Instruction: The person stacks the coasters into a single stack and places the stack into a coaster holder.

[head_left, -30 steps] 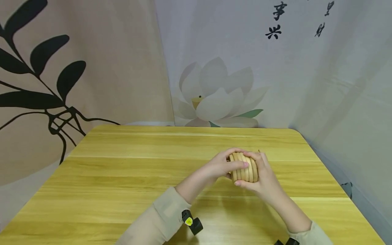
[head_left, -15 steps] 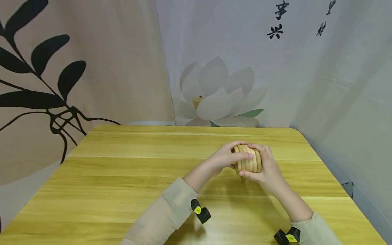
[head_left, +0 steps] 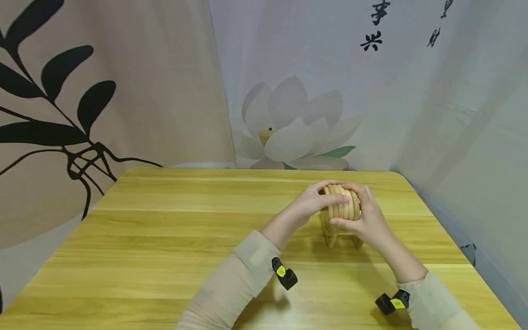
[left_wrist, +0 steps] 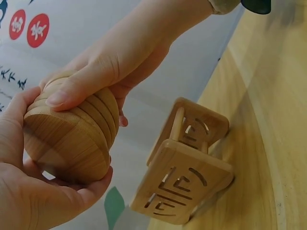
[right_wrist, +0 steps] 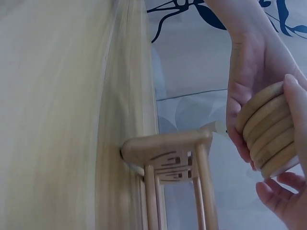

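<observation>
A stack of round wooden coasters (head_left: pixel 344 206) is held on edge between both hands. My left hand (head_left: pixel 313 201) grips its left end, thumb laid across the coasters' edges. On the right end my right hand (head_left: pixel 365 215) clasps the stack with thumb and fingers. Just below stands a wooden coaster rack (left_wrist: pixel 184 177) with fretwork end panels joined by rods (right_wrist: pixel 206 187). In the left wrist view the stack is apart from the rack. From the head view, the hands and coasters hide the rack's upper part.
The wooden table (head_left: pixel 185 256) spreads to the left and in front of the rack. Behind its far edge hangs a printed cloth backdrop (head_left: pixel 297 128). Black wrist cameras (head_left: pixel 284 273) sit at both sleeves.
Both hands have carried the coaster stack away from the person and slightly right. The rack's lower part has come into view beneath the stack.
</observation>
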The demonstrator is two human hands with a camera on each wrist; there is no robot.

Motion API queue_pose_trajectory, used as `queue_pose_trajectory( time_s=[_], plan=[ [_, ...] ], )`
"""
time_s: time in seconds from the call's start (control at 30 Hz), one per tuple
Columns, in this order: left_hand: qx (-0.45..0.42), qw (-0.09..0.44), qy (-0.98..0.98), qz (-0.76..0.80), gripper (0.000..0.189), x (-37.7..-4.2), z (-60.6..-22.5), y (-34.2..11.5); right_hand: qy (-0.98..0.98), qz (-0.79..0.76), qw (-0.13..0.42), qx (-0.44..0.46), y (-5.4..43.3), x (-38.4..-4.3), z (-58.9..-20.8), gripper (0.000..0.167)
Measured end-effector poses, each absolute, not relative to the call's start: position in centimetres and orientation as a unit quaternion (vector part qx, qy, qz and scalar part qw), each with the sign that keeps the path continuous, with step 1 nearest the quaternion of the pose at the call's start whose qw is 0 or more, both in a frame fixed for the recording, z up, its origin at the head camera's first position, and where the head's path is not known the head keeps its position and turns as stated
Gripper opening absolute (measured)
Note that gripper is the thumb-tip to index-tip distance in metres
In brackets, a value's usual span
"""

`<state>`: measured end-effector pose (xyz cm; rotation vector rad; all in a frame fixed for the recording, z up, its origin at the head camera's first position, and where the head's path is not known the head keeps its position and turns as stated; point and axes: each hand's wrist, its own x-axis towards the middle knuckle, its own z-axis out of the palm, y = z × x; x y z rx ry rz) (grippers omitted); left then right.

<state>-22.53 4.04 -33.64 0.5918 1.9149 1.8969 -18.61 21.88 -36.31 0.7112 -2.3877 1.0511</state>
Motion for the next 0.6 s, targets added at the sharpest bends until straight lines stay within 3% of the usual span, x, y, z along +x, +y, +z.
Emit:
queue_pose_trajectory(
  time_s=[0.6],
  plan=[
    [0.202,0.16,0.708,0.657,0.042,-24.3,-34.7,6.3,-0.863,0.386,0.197,0.259,23.8,-20.2,-36.8,0.083]
  ],
)
